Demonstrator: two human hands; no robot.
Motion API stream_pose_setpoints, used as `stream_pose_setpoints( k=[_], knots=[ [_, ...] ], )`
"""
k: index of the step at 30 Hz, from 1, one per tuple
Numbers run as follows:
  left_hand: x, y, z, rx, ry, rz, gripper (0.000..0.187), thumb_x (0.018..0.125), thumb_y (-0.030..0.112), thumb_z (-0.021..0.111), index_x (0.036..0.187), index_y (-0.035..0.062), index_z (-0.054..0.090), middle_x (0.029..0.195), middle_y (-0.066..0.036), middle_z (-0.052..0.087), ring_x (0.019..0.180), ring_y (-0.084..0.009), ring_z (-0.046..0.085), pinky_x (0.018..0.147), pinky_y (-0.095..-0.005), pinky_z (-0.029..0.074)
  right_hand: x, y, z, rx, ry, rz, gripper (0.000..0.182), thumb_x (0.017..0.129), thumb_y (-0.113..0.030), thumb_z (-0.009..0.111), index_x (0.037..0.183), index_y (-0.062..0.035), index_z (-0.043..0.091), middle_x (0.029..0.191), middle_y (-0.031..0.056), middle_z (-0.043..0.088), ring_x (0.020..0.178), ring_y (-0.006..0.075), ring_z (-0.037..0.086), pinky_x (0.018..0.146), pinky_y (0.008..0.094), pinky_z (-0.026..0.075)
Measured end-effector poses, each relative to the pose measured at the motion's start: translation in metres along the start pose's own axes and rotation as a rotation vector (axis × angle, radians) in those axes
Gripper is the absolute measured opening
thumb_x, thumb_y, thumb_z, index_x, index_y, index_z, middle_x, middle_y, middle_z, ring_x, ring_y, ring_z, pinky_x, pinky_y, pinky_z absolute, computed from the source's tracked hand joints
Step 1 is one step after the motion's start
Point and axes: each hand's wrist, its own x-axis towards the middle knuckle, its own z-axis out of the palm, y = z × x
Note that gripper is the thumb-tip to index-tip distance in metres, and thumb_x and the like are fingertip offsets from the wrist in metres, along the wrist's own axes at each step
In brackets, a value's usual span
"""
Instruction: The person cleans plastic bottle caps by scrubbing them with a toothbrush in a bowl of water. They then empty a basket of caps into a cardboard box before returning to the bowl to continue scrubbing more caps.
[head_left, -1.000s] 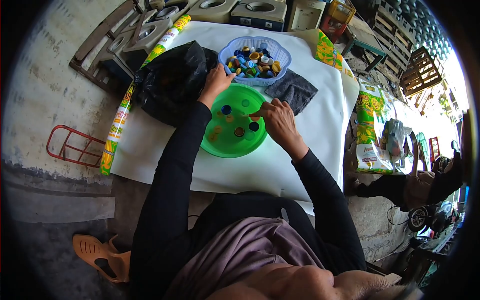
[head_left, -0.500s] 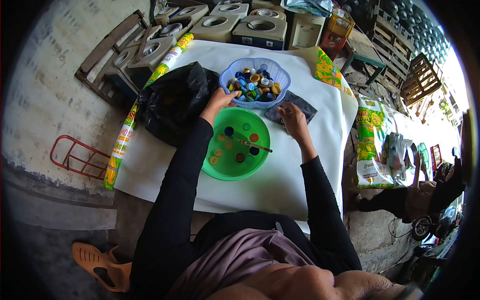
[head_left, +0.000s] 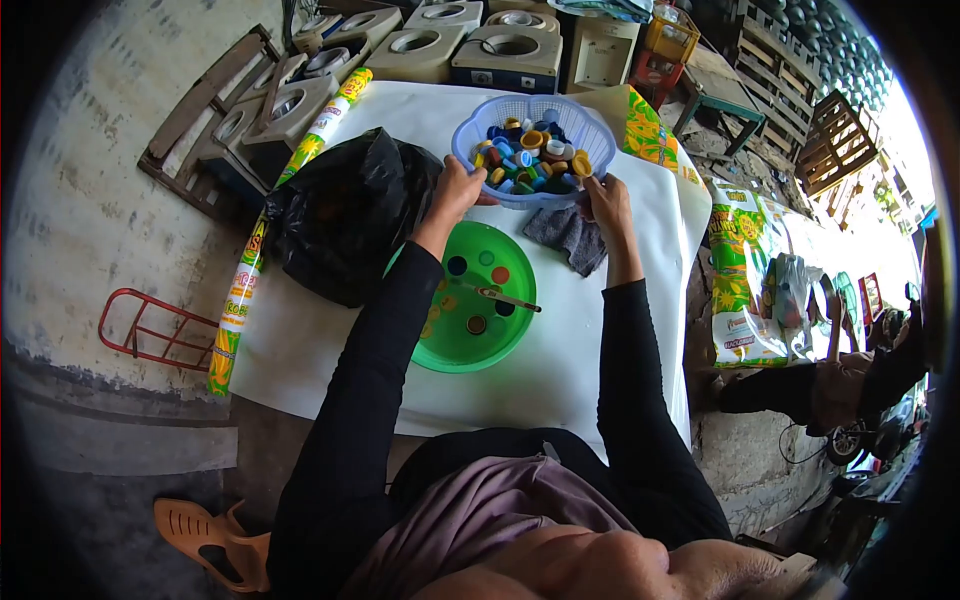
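A blue plastic basket (head_left: 590, 125) full of assorted bottle caps (head_left: 532, 155) is gripped at both near sides. My left hand (head_left: 458, 195) is closed on its left side, and my right hand (head_left: 608, 205) grips its right side. Just below the basket lies a crumpled dark grey cloth (head_left: 570, 238). Closer to me, a round green basin (head_left: 470, 358) holds several loose caps and discs. Across it rests a slim tool (head_left: 508, 299), pale at one end and dark at the other. My left forearm hides part of the basin's left side.
A black plastic bag (head_left: 350, 215) sits left of the basin on the white-covered table (head_left: 330, 350). A printed roll (head_left: 240, 290) edges the table's left. Old appliance casings (head_left: 505, 55) stand behind. A person (head_left: 850, 385) is at the right, near a second covered table.
My right hand has moved from the cloth to the basket's right side. The basket has shifted right and appears tilted toward me. The cloth is now more bunched up.
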Motion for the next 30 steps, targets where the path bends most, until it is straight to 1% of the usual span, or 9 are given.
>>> stream_pose_setpoints(
  k=[2, 5, 10, 11, 15, 22, 26, 28, 30],
  knots=[
    [0.052, -0.049, 0.001, 0.250, -0.017, 0.054, 0.054, 0.092, 0.013, 0.060, 0.126, -0.0203, 0.035, 0.119, -0.036, 0.058, 0.092, -0.0387, 0.071, 0.060, -0.0421, 0.065, -0.007, 0.006, 0.018, -0.163, 0.114, -0.035, 0.037, 0.095, -0.028, 0.062, 0.094, 0.0094, 0.055, 0.068, 0.0141, 0.067, 0.051, 0.0205, 0.066, 0.046, 0.0320, 0.052],
    [0.019, -0.025, -0.002, -0.108, -0.024, 0.012, 0.052, 0.093, 0.013, 0.059, 0.125, -0.0201, 0.035, 0.121, -0.035, 0.058, 0.090, -0.0381, 0.072, 0.058, -0.0382, 0.066, 0.001, 0.016, 0.014, 0.058, 0.025, 0.044, 0.031, 0.093, -0.024, 0.061, 0.090, 0.0071, 0.057, 0.065, 0.0119, 0.065, 0.049, 0.0178, 0.062, 0.044, 0.0310, 0.050],
    [0.022, -0.036, -0.011, 0.156, 0.087, 0.047, 0.057, 0.090, 0.019, 0.065, 0.126, -0.0180, 0.042, 0.125, -0.036, 0.059, 0.115, -0.0443, 0.062, 0.094, -0.0450, 0.050, -0.036, -0.018, 0.032, -0.059, 0.083, -0.066, 0.029, 0.092, -0.019, 0.058, 0.085, 0.0084, 0.058, 0.063, 0.0126, 0.064, 0.047, 0.0183, 0.062, 0.043, 0.0314, 0.051],
    [0.028, -0.049, -0.007, 0.235, 0.158, 0.164, 0.048, 0.089, 0.017, 0.065, 0.118, -0.0189, 0.049, 0.119, -0.037, 0.061, 0.107, -0.0426, 0.067, 0.082, -0.0455, 0.057, -0.033, -0.014, 0.027, -0.016, 0.098, -0.086, 0.029, 0.092, -0.019, 0.058, 0.084, 0.0091, 0.058, 0.062, 0.0135, 0.064, 0.048, 0.0194, 0.063, 0.042, 0.0323, 0.051],
    [0.009, -0.016, -0.012, -0.014, -0.098, 0.014, 0.041, 0.092, 0.015, 0.062, 0.108, -0.0211, 0.054, 0.111, -0.038, 0.060, 0.080, -0.0361, 0.074, 0.051, -0.0417, 0.062, -0.025, 0.001, 0.019, -0.058, 0.104, -0.002, 0.037, 0.093, -0.023, 0.059, 0.088, 0.0136, 0.058, 0.068, 0.0188, 0.068, 0.052, 0.0242, 0.069, 0.048, 0.0361, 0.056],
    [-0.022, 0.001, -0.020, 0.071, 0.107, 0.120, 0.050, 0.091, 0.014, 0.063, 0.121, -0.0180, 0.039, 0.111, -0.036, 0.061, 0.089, -0.0449, 0.070, 0.061, -0.0452, 0.065, -0.027, 0.008, 0.026, 0.040, 0.063, 0.027, 0.035, 0.093, -0.030, 0.065, 0.085, 0.0042, 0.060, 0.066, 0.0107, 0.065, 0.047, 0.0144, 0.057, 0.041, 0.0302, 0.043],
    [-0.021, -0.001, -0.017, 0.196, 0.114, 0.208, 0.049, 0.089, 0.022, 0.063, 0.116, -0.0131, 0.044, 0.109, -0.040, 0.062, 0.103, -0.0524, 0.063, 0.088, -0.0521, 0.051, -0.036, 0.006, 0.010, 0.083, 0.023, 0.056, 0.037, 0.095, -0.033, 0.063, 0.089, 0.0028, 0.061, 0.068, 0.0082, 0.064, 0.047, 0.0120, 0.052, 0.041, 0.0272, 0.037],
    [-0.031, 0.002, -0.009, 0.281, 0.120, 0.276, 0.052, 0.090, 0.021, 0.065, 0.124, -0.0121, 0.044, 0.114, -0.034, 0.063, 0.102, -0.0436, 0.066, 0.083, -0.0469, 0.053, -0.044, 0.012, -0.011, 0.152, -0.014, 0.088, 0.037, 0.096, -0.034, 0.062, 0.090, 0.0026, 0.061, 0.067, 0.0082, 0.063, 0.047, 0.0119, 0.052, 0.042, 0.0266, 0.037],
    [-0.039, -0.001, -0.003, 0.291, 0.108, 0.299, 0.051, 0.090, 0.021, 0.065, 0.124, -0.0103, 0.044, 0.113, -0.033, 0.064, 0.102, -0.0431, 0.067, 0.082, -0.0472, 0.054, -0.065, 0.014, -0.014, -0.244, 0.210, -0.061, 0.041, 0.096, -0.031, 0.057, 0.093, 0.0096, 0.059, 0.067, 0.0138, 0.064, 0.049, 0.0179, 0.059, 0.047, 0.0338, 0.045]
  ],
)
